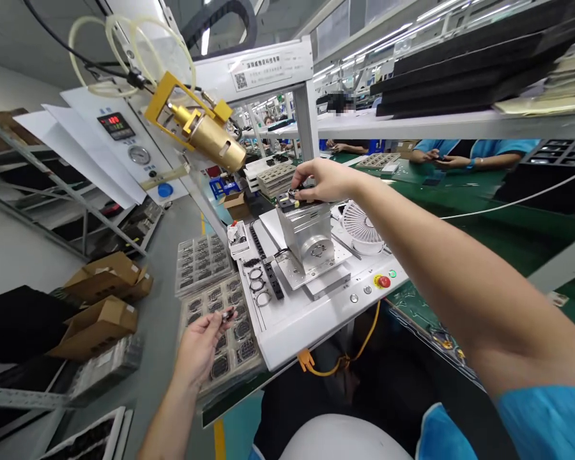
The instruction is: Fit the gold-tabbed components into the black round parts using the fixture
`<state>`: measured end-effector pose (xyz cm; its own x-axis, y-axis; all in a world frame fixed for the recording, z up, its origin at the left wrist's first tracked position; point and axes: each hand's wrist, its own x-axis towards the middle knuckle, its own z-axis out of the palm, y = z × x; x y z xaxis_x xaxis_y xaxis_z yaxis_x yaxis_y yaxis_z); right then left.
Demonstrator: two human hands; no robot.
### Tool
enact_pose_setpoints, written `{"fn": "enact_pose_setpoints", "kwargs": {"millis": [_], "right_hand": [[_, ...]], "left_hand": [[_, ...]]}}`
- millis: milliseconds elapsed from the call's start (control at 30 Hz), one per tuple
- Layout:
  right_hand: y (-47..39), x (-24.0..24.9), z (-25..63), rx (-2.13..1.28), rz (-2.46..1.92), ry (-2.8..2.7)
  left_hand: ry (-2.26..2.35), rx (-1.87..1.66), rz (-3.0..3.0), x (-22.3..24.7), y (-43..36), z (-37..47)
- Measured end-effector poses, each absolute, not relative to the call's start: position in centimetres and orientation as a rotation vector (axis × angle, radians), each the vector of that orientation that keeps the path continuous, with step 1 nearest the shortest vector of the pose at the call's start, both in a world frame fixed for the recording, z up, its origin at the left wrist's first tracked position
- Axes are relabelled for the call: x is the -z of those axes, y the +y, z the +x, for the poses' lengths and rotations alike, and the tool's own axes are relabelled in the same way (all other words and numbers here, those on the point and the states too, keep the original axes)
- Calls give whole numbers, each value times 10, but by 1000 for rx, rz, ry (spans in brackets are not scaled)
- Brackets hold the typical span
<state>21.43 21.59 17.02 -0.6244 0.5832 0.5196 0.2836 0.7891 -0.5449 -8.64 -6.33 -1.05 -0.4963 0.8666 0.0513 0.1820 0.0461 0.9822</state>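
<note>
My left hand (204, 345) pinches a small dark part (228, 314) over a clear tray of round black parts (242, 329). At the top of the metal fixture (306, 230), the thumb and fingers of my right hand (314, 181) are closed on something small that I cannot make out. A black piece with a yellow spot (287, 202) lies on the fixture's top, beneath those fingers. Above and left of the fixture hangs a brass cylinder head (218, 142) on the machine.
Metal rings (257, 285) and a black strip (267, 262) lie left of the fixture. A white fan (363, 225) stands at its right. Near the front edge is a red button (384, 281). Other people's hands (443, 160) are across the green table (469, 198).
</note>
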Motion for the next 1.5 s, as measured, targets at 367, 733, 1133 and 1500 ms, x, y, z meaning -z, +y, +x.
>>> {"fn": "enact_pose_setpoints", "kwargs": {"millis": [367, 733, 1133, 1500], "right_hand": [[127, -96, 254, -755, -589, -1633], [56, 35, 344, -1018, -1066, -1460], [95, 112, 364, -842, -1635, -1888], [91, 119, 357, -574, -1772, -2066]], "left_hand": [[2022, -1378, 2327, -148, 103, 33], [2178, -557, 2583, -153, 120, 95], [1880, -665, 2585, -146, 112, 58], [1272, -1158, 2070, 35, -27, 68]]}}
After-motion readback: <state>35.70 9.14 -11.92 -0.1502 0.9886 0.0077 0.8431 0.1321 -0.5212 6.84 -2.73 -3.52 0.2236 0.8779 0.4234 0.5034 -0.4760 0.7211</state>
